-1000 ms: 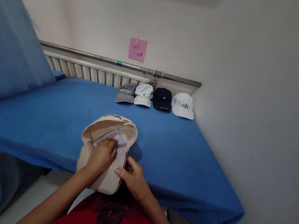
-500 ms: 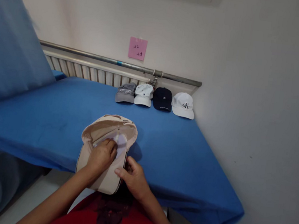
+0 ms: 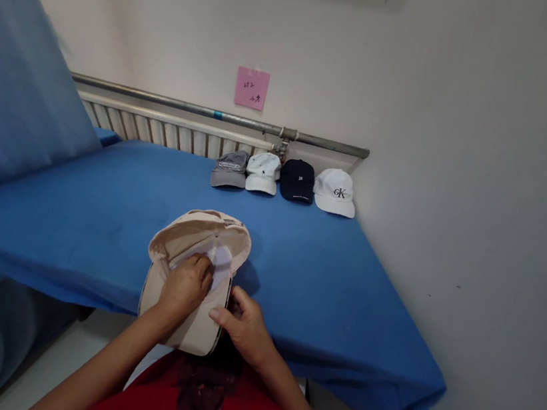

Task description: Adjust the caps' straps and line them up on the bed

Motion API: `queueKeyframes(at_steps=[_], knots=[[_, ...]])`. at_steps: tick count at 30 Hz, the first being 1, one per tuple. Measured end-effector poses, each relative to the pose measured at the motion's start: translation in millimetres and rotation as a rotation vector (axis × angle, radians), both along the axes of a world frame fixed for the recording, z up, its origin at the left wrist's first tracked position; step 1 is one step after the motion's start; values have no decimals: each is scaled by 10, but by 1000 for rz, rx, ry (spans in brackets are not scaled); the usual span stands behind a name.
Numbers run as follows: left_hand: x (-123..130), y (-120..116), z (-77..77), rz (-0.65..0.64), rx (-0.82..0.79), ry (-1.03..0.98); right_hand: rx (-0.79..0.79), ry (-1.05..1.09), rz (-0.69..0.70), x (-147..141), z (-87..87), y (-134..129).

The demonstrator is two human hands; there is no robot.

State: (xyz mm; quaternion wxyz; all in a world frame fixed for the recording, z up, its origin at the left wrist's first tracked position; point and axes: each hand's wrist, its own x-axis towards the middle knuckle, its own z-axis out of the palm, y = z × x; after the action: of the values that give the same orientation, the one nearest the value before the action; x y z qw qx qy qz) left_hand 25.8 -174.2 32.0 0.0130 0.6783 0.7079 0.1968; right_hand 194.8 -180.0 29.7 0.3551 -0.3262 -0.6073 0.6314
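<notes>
A beige cap (image 3: 196, 329) is upside down at the table's near edge, its inside facing up and its brim pointing toward me. My left hand (image 3: 186, 288) reaches over the brim into the crown, fingers curled against the inside; what they may pinch is hidden. My right hand (image 3: 245, 325) grips the right edge of the brim, thumb on top and the other fingers beneath or behind it. Farther back stand a grey cap (image 3: 230, 170), a white cap with small dark marks (image 3: 263, 173), a navy cap (image 3: 297, 180) and a white cap with CK letters (image 3: 335, 192), side by side.
A blue cloth (image 3: 100, 222) covers the table. Behind it run a metal pipe (image 3: 176, 103) and a white radiator (image 3: 157, 130) along the wall. A blue curtain (image 3: 18, 77) hangs at the left. A pink note (image 3: 251, 88) is on the wall.
</notes>
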Motion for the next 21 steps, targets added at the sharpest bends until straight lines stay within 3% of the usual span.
queueKeyframes(at_steps=[21], knots=[[5,-9,29,11,-30,16,15,11,14,1,7,-5]])
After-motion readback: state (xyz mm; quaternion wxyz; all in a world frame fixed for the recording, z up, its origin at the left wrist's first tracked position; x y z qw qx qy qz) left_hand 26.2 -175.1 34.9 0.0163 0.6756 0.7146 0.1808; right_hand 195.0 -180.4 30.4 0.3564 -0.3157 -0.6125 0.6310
